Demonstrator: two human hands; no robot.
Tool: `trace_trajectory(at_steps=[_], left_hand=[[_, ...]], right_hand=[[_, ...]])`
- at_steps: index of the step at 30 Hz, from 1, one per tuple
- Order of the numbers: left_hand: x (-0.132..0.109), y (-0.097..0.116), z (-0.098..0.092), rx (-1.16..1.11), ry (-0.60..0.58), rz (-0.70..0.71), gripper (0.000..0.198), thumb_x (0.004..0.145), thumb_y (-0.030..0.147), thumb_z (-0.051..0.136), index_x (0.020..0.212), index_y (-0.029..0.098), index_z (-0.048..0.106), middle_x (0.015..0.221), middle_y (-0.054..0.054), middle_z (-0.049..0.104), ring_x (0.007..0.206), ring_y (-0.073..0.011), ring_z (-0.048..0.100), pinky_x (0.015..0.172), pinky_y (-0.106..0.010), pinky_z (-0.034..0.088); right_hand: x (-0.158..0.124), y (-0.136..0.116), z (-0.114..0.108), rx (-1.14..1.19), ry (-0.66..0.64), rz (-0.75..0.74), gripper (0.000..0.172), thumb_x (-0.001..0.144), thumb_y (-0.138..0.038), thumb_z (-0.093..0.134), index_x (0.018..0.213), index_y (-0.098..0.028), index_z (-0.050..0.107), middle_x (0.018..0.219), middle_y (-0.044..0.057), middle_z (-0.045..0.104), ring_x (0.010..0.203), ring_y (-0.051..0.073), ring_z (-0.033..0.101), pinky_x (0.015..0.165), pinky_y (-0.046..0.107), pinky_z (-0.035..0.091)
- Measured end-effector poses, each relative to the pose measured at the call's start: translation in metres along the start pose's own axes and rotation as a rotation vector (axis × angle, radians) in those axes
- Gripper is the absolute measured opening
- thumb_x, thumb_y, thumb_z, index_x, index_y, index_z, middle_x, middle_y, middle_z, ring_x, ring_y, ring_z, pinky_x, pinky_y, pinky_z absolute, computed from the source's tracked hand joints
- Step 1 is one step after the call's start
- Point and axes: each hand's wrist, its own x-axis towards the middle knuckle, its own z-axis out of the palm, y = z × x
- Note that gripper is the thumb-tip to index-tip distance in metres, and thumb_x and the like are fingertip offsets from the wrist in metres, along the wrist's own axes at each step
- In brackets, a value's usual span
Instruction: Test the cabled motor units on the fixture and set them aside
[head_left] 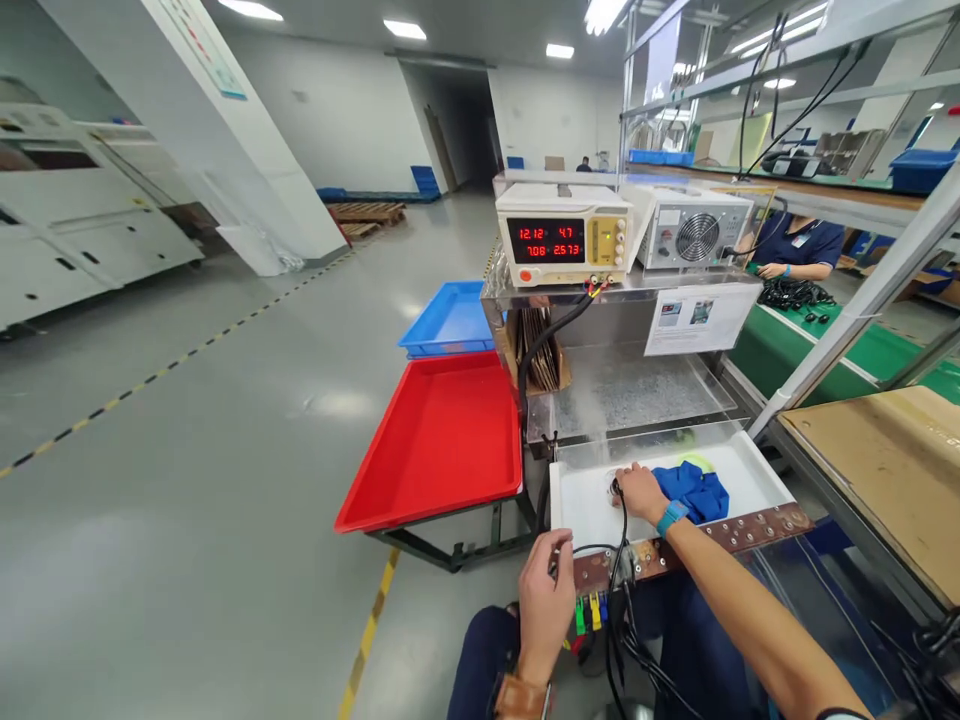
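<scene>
My right hand (637, 492) reaches into a white tray (754, 475) and grips one end of a thin black cable (618, 540) next to a blue cloth (697, 490). A teal band sits on that wrist. My left hand (545, 598) is closed around the same cable by the near left end of a brown metal bar (750, 527) studded with screws. Coloured clips (589, 611) hang below the bar.
A red tray (439, 440) and a blue tray (448, 318) stand to the left. Above the white tray, a power supply (562, 235) with red digits and a fan unit (686, 225) rest on a shelf. A co-worker (796, 250) sits at the green bench.
</scene>
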Motion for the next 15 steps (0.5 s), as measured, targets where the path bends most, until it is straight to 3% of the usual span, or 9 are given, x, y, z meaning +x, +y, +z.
trace_trajectory(at_steps=[3, 7, 12, 15], left_hand=[[-0.053, -0.006, 0.002, -0.140, 0.058, -0.211, 0.042, 0.092, 0.059, 0.047, 0.097, 0.021, 0.066, 0.093, -0.008, 0.074, 0.090, -0.0238, 0.069, 0.085, -0.035, 0.053], [-0.096, -0.001, 0.015, -0.112, -0.043, -0.306, 0.048, 0.090, 0.064, 0.046, 0.086, 0.023, 0.070, 0.085, -0.006, 0.076, 0.085, -0.0234, 0.070, 0.082, -0.032, 0.052], [-0.101, 0.019, 0.025, 0.103, -0.235, -0.293, 0.051, 0.094, 0.061, 0.036, 0.090, 0.025, 0.072, 0.082, -0.006, 0.077, 0.080, -0.0233, 0.070, 0.075, -0.031, 0.049], [-0.088, 0.028, 0.037, 0.277, -0.342, -0.270, 0.059, 0.097, 0.058, 0.026, 0.076, 0.023, 0.068, 0.073, -0.009, 0.074, 0.074, -0.0251, 0.069, 0.069, -0.033, 0.045]], right_hand=[[0.001, 0.004, 0.004, 0.018, 0.002, 0.028, 0.040, 0.089, -0.039, 0.067, 0.117, -0.011, 0.063, 0.112, 0.019, 0.070, 0.113, 0.031, 0.058, 0.092, 0.038, 0.042], [0.005, 0.005, 0.007, 0.037, -0.025, 0.062, 0.042, 0.087, -0.036, 0.069, 0.118, -0.009, 0.063, 0.110, 0.019, 0.070, 0.114, 0.032, 0.058, 0.091, 0.038, 0.042], [0.006, 0.001, 0.012, 0.054, -0.006, 0.085, 0.039, 0.090, -0.033, 0.064, 0.120, -0.008, 0.062, 0.113, 0.020, 0.069, 0.115, 0.032, 0.058, 0.093, 0.039, 0.041], [-0.001, -0.004, 0.014, 0.053, 0.049, 0.105, 0.039, 0.092, -0.031, 0.059, 0.122, -0.006, 0.060, 0.116, 0.022, 0.067, 0.115, 0.032, 0.058, 0.093, 0.040, 0.041]])
